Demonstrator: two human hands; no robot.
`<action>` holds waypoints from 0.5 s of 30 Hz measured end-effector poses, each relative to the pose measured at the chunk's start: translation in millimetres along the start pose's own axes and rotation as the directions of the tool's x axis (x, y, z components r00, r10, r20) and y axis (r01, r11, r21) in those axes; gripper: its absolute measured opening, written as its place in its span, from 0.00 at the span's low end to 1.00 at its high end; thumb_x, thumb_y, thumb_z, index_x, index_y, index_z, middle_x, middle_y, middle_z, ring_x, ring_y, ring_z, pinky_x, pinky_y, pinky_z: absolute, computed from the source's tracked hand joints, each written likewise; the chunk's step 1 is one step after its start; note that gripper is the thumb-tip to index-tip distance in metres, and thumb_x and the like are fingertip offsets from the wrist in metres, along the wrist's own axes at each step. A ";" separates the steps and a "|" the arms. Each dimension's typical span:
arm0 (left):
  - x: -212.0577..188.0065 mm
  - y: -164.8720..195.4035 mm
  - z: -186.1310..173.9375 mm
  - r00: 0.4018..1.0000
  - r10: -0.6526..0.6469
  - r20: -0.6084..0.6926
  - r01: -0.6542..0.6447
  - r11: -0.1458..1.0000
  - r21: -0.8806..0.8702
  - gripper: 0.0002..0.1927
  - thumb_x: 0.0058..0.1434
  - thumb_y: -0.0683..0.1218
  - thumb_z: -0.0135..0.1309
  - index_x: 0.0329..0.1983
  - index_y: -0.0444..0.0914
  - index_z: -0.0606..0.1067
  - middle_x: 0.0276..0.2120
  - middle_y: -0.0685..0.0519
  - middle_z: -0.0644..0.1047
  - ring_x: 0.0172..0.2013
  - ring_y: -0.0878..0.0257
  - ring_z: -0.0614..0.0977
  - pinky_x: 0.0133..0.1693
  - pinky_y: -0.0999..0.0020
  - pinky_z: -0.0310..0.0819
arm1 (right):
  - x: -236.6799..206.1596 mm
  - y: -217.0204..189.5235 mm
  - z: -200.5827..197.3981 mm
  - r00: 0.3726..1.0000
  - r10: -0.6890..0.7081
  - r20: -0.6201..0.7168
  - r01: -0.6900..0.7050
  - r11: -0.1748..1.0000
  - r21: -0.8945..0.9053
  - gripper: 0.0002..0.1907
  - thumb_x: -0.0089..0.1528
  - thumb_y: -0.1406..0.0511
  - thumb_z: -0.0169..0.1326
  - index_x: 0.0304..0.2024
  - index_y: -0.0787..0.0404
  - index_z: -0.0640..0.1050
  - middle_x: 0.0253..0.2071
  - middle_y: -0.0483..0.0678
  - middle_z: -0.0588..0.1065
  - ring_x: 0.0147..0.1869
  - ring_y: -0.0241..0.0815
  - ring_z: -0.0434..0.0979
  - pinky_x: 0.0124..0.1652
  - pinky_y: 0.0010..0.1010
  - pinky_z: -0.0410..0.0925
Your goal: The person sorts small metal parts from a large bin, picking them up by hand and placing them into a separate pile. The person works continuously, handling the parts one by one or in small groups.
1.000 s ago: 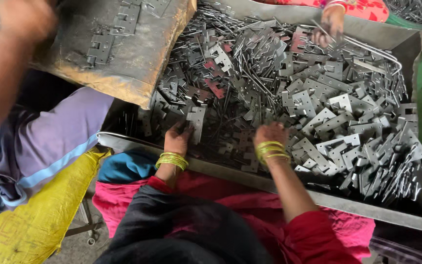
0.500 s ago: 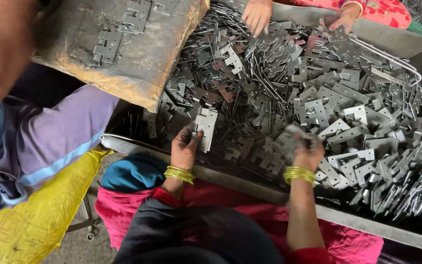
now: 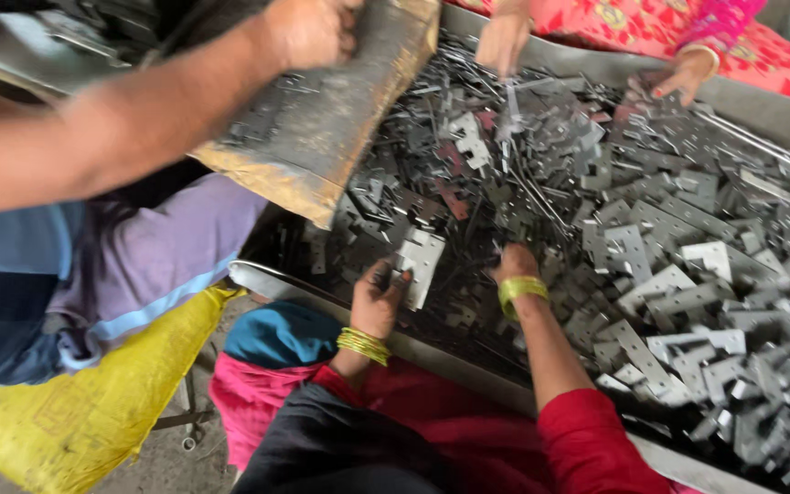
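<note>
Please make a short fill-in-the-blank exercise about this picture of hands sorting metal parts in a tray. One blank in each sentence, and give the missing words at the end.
1. The left hand holds a flat ____ plate above the tray.
2. The right hand reaches into the pile of metal parts and wears ____ bangles on its wrist.
3. Beside the tray hangs a large ____ sack.

Missing words: metal; yellow; yellow

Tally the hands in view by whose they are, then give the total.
Person's own hands: 2 — left hand, right hand
Hands of the worker in the pink garment: 2
Hand on the brown sack: 1
Total: 5
</note>
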State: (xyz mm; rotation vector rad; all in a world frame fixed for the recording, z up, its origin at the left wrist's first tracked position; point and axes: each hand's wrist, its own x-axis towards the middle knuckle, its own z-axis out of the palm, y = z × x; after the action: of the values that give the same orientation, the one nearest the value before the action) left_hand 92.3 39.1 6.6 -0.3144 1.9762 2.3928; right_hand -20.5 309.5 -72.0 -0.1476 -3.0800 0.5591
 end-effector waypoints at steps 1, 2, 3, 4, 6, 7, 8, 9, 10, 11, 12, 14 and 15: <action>1.2 -1.1 0.6 0.995 0.095 -0.002 -0.095 0.995 0.035 0.10 0.65 0.43 0.56 0.48 0.34 0.78 0.29 0.57 0.77 0.28 0.69 0.73 0.30 0.71 0.69 | 1.8 0.0 1.6 0.989 -0.142 0.041 0.147 0.972 -0.185 0.22 0.50 0.60 0.72 0.42 0.62 0.82 0.47 0.57 0.79 0.52 0.57 0.80 0.52 0.44 0.73; 3.5 -1.9 0.6 0.982 0.188 0.001 -0.188 0.980 0.067 0.09 0.66 0.42 0.58 0.47 0.33 0.79 0.32 0.58 0.77 0.32 0.72 0.73 0.35 0.73 0.70 | 1.7 -0.2 0.1 0.958 -0.287 0.019 0.286 0.944 -0.164 0.20 0.51 0.60 0.71 0.42 0.62 0.82 0.48 0.57 0.79 0.53 0.58 0.79 0.52 0.44 0.73; 6.9 -2.3 0.1 0.981 0.190 -0.025 -0.189 0.981 0.047 0.09 0.65 0.42 0.57 0.46 0.33 0.79 0.32 0.58 0.78 0.32 0.72 0.74 0.35 0.73 0.70 | 0.5 1.2 -2.6 0.905 -0.424 -0.004 0.419 0.896 -0.147 0.19 0.52 0.61 0.70 0.43 0.62 0.82 0.49 0.56 0.79 0.53 0.58 0.79 0.52 0.44 0.73; 13.6 -0.6 -1.9 0.981 0.190 -0.044 -0.189 0.982 0.028 0.09 0.65 0.41 0.57 0.45 0.32 0.79 0.32 0.58 0.78 0.32 0.72 0.74 0.35 0.73 0.71 | -1.5 4.5 -5.9 0.837 -0.546 -0.032 0.538 0.832 -0.134 0.18 0.52 0.62 0.69 0.43 0.62 0.82 0.50 0.55 0.79 0.54 0.58 0.79 0.52 0.44 0.72; 34.8 9.3 -8.1 0.954 0.279 -0.109 -0.271 0.959 0.080 0.08 0.64 0.41 0.57 0.44 0.32 0.79 0.31 0.56 0.79 0.32 0.72 0.75 0.35 0.73 0.72 | -9.9 12.1 -19.3 0.767 -0.631 -0.113 0.617 0.774 -0.140 0.17 0.52 0.60 0.68 0.42 0.59 0.83 0.51 0.54 0.79 0.56 0.55 0.78 0.52 0.43 0.72; 51.2 19.2 -12.6 0.919 0.366 -0.147 -0.343 0.926 0.156 0.08 0.63 0.41 0.58 0.43 0.32 0.79 0.30 0.56 0.79 0.32 0.71 0.74 0.34 0.73 0.73 | -16.0 16.4 -28.7 0.734 -0.661 -0.153 0.645 0.750 -0.145 0.17 0.52 0.59 0.67 0.42 0.57 0.83 0.52 0.53 0.79 0.56 0.54 0.78 0.53 0.43 0.71; 72.7 33.1 -19.5 0.916 0.373 -0.146 -0.339 0.916 0.213 0.10 0.63 0.41 0.56 0.45 0.31 0.79 0.33 0.47 0.83 0.34 0.61 0.83 0.37 0.66 0.78 | -23.0 20.8 -39.1 0.801 -0.566 -0.193 0.572 0.820 -0.030 0.16 0.53 0.59 0.67 0.42 0.57 0.83 0.51 0.51 0.79 0.56 0.53 0.79 0.53 0.42 0.72; 96.6 49.2 -26.0 0.796 0.579 -0.177 -0.418 0.737 0.530 0.17 0.65 0.41 0.56 0.56 0.31 0.74 0.42 0.37 0.81 0.43 0.45 0.84 0.44 0.55 0.77 | -30.7 25.0 -50.2 0.862 -0.460 -0.214 0.486 0.869 0.090 0.16 0.55 0.58 0.67 0.43 0.56 0.83 0.50 0.49 0.79 0.55 0.51 0.79 0.53 0.40 0.72; 124.3 68.4 -34.1 0.748 0.647 -0.151 -0.370 0.594 0.714 0.21 0.62 0.39 0.55 0.59 0.32 0.71 0.46 0.32 0.79 0.48 0.35 0.80 0.48 0.47 0.75 | -38.5 28.9 -61.4 0.911 -0.349 -0.218 0.393 0.896 0.207 0.15 0.56 0.57 0.67 0.43 0.55 0.83 0.49 0.47 0.79 0.54 0.50 0.80 0.53 0.39 0.73; 151.9 87.2 -41.1 0.659 0.734 -0.166 -0.379 0.514 0.770 0.25 0.58 0.36 0.54 0.61 0.33 0.72 0.47 0.32 0.79 0.47 0.35 0.79 0.48 0.47 0.75 | -46.2 32.0 -72.0 0.918 -0.244 -0.312 0.346 0.878 0.331 0.14 0.58 0.58 0.67 0.43 0.56 0.83 0.49 0.48 0.80 0.54 0.50 0.79 0.53 0.40 0.72; 179.1 105.9 -47.8 0.772 0.563 -0.295 -0.128 0.592 0.796 0.31 0.60 0.36 0.51 0.69 0.38 0.69 0.44 0.35 0.79 0.48 0.38 0.80 0.51 0.48 0.73 | -53.2 34.2 -81.6 0.909 -0.127 -0.396 0.313 0.836 0.451 0.14 0.59 0.58 0.67 0.43 0.57 0.82 0.49 0.48 0.80 0.54 0.51 0.79 0.54 0.41 0.72; 218.5 132.2 -58.6 0.758 0.448 -0.475 0.289 0.422 0.859 0.13 0.71 0.45 0.49 0.56 0.42 0.75 0.53 0.44 0.78 0.57 0.47 0.77 0.59 0.49 0.67 | -64.4 35.5 -95.9 0.875 0.283 -0.393 0.162 0.593 0.789 0.15 0.59 0.59 0.67 0.44 0.56 0.79 0.48 0.47 0.81 0.54 0.47 0.80 0.54 0.42 0.73; 222.7 136.2 -59.6 0.716 0.521 -0.465 0.312 0.358 0.880 0.16 0.65 0.44 0.49 0.55 0.42 0.75 0.54 0.43 0.76 0.57 0.46 0.76 0.58 0.49 0.66 | -68.5 34.6 -100.0 0.813 0.528 -0.244 0.063 0.337 0.940 0.17 0.58 0.59 0.68 0.45 0.55 0.77 0.47 0.45 0.81 0.53 0.44 0.80 0.54 0.43 0.74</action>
State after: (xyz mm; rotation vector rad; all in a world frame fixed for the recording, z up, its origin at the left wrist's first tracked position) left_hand -137.2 -70.5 90.5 -1.1317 3.3512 0.6340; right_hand 53.2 370.3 10.2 -0.6207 -1.7639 1.8177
